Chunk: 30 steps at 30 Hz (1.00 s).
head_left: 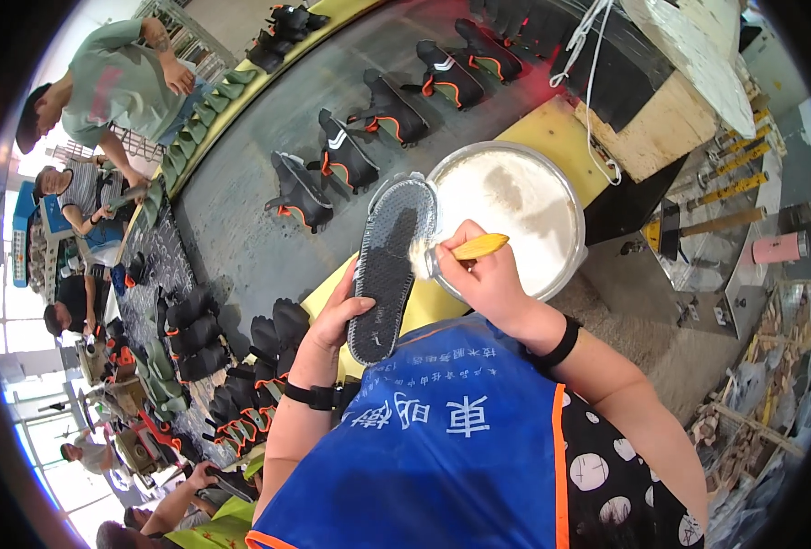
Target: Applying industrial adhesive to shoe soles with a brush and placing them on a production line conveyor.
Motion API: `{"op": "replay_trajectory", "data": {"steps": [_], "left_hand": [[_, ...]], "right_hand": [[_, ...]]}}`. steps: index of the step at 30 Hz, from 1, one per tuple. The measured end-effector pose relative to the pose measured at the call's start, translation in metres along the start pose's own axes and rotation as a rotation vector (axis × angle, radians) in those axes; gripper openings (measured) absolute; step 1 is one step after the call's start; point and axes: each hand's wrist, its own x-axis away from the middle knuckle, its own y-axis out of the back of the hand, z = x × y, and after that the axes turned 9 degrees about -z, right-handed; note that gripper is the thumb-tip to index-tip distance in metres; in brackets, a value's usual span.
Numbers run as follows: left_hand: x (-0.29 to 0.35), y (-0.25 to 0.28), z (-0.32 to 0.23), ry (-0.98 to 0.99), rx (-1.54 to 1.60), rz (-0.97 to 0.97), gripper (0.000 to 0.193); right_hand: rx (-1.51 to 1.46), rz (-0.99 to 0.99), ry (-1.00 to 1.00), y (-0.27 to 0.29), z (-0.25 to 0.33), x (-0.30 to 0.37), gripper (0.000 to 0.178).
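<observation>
My left hand [336, 317] grips a black shoe upper [387, 291], its flat stitched underside turned up. The thumb lies over the edge near the lower end. A wet-looking sheen covers the upper end and rim of that underside; the middle is a duller black. In my right hand [489, 274] is a brush with a yellow handle [480, 245]. Its pale, white-coated bristles [422, 259] meet the right edge of the underside. Just beyond this hand stands a round metal basin [581, 220] of white liquid [506, 197], probably glue.
A row of black shoe uppers [343, 151] with orange trim lies on the dark conveyor belt [241, 206]. More uppers [195, 329] crowd the left side. A white cord [590, 101] hangs near a wooden board [652, 128]. Co-workers [117, 87] stand across the belt. Hammers [725, 220] sit at right.
</observation>
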Motion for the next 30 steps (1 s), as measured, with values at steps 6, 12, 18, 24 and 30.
{"op": "replay_trajectory", "data": {"steps": [6,12,18,24,30], "left_hand": [[0.011,0.002,-0.008,0.04,0.003,0.063,0.099],[0.022,0.008,-0.018,0.216,-0.025,0.14,0.095],[0.029,0.012,-0.028,0.457,0.19,0.146,0.086],[0.048,0.039,-0.027,0.36,0.217,0.211,0.086],[0.067,0.134,-0.007,0.146,0.279,0.001,0.075]], "right_hand": [[0.038,-0.068,0.019,0.015,-0.03,-0.06,0.013],[0.058,0.021,0.19,0.028,-0.019,-0.096,0.01],[-0.248,0.436,0.169,0.01,0.006,-0.071,0.013],[-0.014,0.084,0.179,-0.007,0.006,-0.062,0.012],[-0.147,-0.312,-0.117,0.014,0.005,-0.05,0.016]]}}
